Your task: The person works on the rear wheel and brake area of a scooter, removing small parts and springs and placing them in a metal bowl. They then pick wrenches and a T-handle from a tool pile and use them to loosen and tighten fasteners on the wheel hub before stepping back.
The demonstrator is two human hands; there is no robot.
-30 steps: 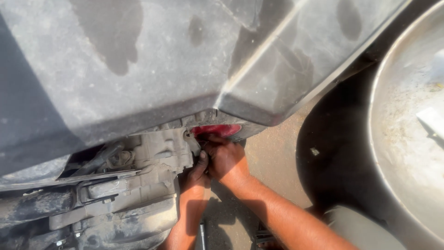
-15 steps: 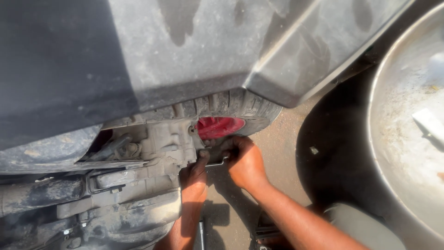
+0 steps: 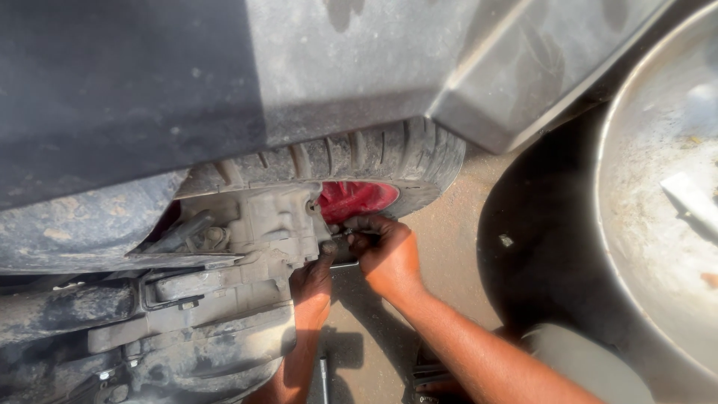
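Beneath a dusty grey vehicle body point(image 3: 224, 75), both hands work at a grimy metal housing point(image 3: 269, 224) at the frame's centre. The right hand point(image 3: 389, 258) curls its fingers around a small dark metal tool point(image 3: 345, 238), touching the housing's 3 o'clock edge; the left hand point(image 3: 314, 280) presses up from 6 o'clock, its grip hard to make out. A tyre point(image 3: 374, 157) with a red wheel point(image 3: 357, 200) stands at 1 o'clock.

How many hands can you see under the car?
2. The left hand presses on the grey metal part; the right hand is beside it, below the red wheel. Fingertips are partly hidden.
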